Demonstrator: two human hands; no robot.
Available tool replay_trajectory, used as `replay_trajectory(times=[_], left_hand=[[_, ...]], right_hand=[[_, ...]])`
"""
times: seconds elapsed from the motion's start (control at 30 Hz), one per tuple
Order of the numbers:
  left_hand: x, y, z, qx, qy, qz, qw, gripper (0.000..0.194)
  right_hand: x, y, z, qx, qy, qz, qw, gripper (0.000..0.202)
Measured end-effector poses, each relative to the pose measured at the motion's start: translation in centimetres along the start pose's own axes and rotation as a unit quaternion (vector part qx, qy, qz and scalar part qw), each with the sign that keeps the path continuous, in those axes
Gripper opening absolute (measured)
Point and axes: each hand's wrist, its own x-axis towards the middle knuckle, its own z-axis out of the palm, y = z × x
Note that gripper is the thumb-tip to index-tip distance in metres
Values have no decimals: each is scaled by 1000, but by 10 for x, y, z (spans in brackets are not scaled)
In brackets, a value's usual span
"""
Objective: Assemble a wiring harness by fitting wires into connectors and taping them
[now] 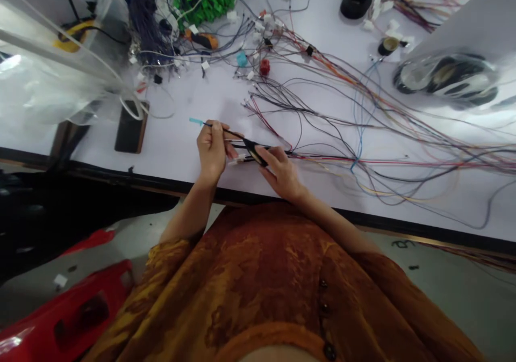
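My left hand is closed in a pinch on a dark wire, with a light blue end piece sticking out past the fingers. In my right hand is a black tape roll, seen nearly edge-on with a pale inner side. A dark strip stretches from the roll towards my left fingers; where it ends is hidden. Under and between the hands run several wires with white connectors. Red and black wires continue from there to the right along the table.
Loose wires and connectors spread behind my hands, around a red piece. A phone lies at left, near clear plastic bags. Green-ended dark wires, another tape roll and a wrapped roll stand farther back.
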Motion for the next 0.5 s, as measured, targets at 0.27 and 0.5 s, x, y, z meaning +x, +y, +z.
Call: replay_trajectory(times=[0.27, 0.5], left_hand=[[-23, 28, 2, 21, -102, 29, 994, 43], [-18, -5, 13, 38, -151, 29, 987, 32]], right_hand=[[53, -9, 3, 314, 64, 268, 909, 40], [29, 5, -9, 261, 54, 211, 940, 55]])
